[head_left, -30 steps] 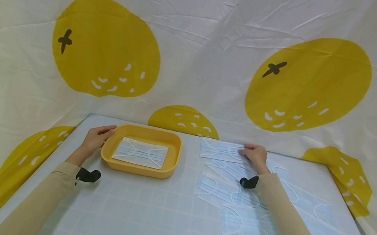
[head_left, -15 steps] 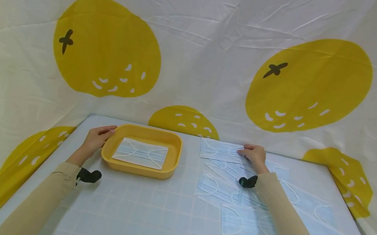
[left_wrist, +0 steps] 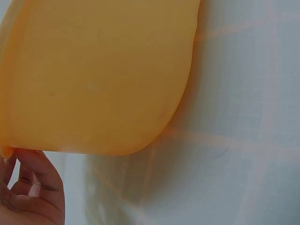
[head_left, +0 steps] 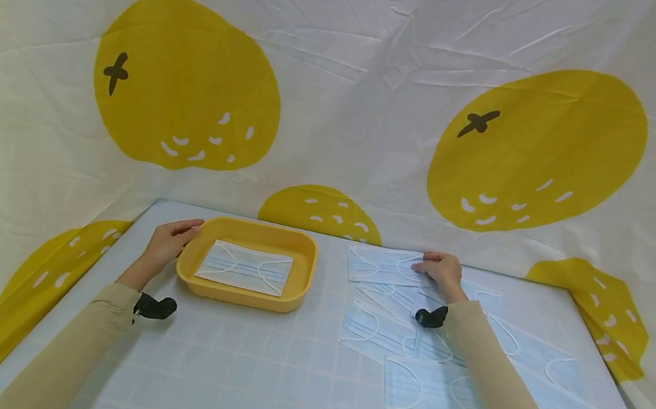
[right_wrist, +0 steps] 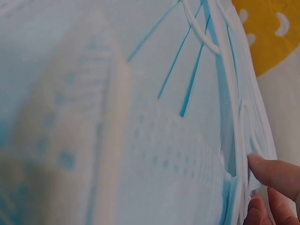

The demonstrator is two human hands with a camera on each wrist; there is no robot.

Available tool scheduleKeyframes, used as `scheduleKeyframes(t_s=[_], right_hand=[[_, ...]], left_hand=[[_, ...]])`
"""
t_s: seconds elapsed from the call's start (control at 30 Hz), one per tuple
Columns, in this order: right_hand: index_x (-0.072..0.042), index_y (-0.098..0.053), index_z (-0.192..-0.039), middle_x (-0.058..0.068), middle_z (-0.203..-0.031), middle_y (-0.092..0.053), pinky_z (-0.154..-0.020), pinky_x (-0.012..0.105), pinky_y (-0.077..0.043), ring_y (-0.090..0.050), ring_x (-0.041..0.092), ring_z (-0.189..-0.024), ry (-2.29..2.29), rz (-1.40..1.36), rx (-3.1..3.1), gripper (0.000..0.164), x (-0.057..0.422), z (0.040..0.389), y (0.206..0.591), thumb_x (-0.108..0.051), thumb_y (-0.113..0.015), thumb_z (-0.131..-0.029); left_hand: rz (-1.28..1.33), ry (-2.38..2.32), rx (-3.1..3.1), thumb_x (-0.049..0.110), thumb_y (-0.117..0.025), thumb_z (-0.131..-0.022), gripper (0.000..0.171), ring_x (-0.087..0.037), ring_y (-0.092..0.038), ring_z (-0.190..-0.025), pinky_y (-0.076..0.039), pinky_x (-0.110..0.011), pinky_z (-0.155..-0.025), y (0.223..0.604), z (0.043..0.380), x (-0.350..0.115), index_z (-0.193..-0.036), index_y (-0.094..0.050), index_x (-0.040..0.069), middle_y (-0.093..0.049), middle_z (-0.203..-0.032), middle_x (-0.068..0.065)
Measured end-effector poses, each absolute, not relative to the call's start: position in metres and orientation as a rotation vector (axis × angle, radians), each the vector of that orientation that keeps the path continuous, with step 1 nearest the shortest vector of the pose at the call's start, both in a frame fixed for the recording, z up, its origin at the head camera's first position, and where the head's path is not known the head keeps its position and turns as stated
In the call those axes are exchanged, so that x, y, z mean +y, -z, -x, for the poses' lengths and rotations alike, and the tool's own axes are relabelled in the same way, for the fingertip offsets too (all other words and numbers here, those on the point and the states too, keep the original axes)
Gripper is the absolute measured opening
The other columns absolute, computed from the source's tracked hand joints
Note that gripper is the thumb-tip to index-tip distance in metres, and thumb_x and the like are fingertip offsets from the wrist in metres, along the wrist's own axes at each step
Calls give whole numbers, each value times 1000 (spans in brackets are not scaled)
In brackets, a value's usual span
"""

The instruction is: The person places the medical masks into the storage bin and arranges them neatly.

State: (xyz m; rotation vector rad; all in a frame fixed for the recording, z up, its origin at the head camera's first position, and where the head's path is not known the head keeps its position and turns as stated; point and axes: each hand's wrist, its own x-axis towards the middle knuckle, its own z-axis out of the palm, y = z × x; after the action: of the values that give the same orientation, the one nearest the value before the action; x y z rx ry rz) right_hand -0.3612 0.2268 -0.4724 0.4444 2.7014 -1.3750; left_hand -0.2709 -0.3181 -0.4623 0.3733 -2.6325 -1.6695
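My left hand (head_left: 167, 243) pinches the left rim of a yellow plastic tray (head_left: 241, 297) at the back of the table. In the left wrist view, thumb and fingertips meet at the corner of the tray's rim. One light blue face mask (head_left: 244, 267) lies flat inside, its white ear loops on top. My right hand (head_left: 442, 274) pinches the right end of another face mask (head_left: 379, 265) by the table's back edge. The right wrist view shows the thumb (right_wrist: 272, 172) on the mask's edge, with fingers partly hidden behind it.
Several face masks (head_left: 432, 399) lie spread and overlapping on the table's right side, partly under my right forearm. A pale checked cloth (head_left: 234, 377) covers the tabletop. A white curtain (head_left: 356, 115) with yellow fruit prints stands behind the back edge and along both sides.
The left end of the mask in my right hand has swung slightly down toward me, so it sits a little askew. Both hands and the tray stay almost where they were.
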Motion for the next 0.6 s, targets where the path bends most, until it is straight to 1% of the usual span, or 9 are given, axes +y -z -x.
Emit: scheduleKeyframes(t_s=[0.23,0.4,0.6], right_hand=[[-1,-63,-118,19,-124,-59,-103,42,-43,-52,30,-105,1408,-417,2686,43,229,362,475,-19,-76,-82],[-3,-63,-120,17,-130,-58,-105,43,-41,-51,31,-112,1413,-384,2664,43,230,363,476,-21,-75,-82],[-3,-60,-126,19,-135,-54,-109,46,-37,-47,33,-118,1391,-324,2641,49,231,363,474,-25,-73,-84]], left_hand=[[-377,1676,-2630,38,-44,-101,51,-9,-53,-93,-49,-10,-70,463,272,-319,-144,-44,10,-48,-141,-19],[-384,1680,-2632,38,-44,-101,51,-8,-53,-92,-49,-10,-70,463,271,-318,-144,-44,10,-48,-141,-18],[-371,1675,-2632,39,-44,-101,52,-4,-52,-90,-49,-10,-70,463,270,-317,-144,-44,10,-48,-141,-18]])
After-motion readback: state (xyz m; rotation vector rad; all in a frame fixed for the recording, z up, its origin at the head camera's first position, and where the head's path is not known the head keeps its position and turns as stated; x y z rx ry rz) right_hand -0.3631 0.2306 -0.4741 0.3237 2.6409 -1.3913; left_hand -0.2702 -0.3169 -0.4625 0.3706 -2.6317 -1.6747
